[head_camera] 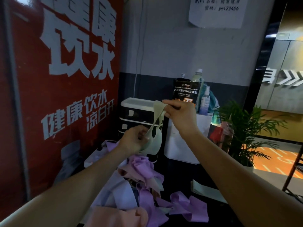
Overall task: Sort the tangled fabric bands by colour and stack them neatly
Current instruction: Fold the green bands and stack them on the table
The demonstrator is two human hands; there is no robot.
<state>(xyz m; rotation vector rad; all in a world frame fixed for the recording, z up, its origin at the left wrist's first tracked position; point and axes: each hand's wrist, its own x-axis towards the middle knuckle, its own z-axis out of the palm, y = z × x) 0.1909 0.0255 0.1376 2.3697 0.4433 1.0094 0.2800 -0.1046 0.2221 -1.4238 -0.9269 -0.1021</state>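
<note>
Both hands hold one pale green fabric band [157, 136] up above the dark counter. My right hand [178, 113] pinches its upper end, higher and to the right. My left hand [134, 140] grips the lower looped part, and the band is stretched between them. Below lies a tangled heap of purple bands [144, 167] mixed with pink and white ones. A pink band [121, 215] lies at the near edge. A flat pale green band [206, 190] rests on the counter to the right.
A black-and-white drawer unit [137, 112] stands behind the hands, beside a white box [183, 149] with a black powder bag, bottles and a spray bottle. A red poster wall is on the left. A potted palm [246, 128] stands right.
</note>
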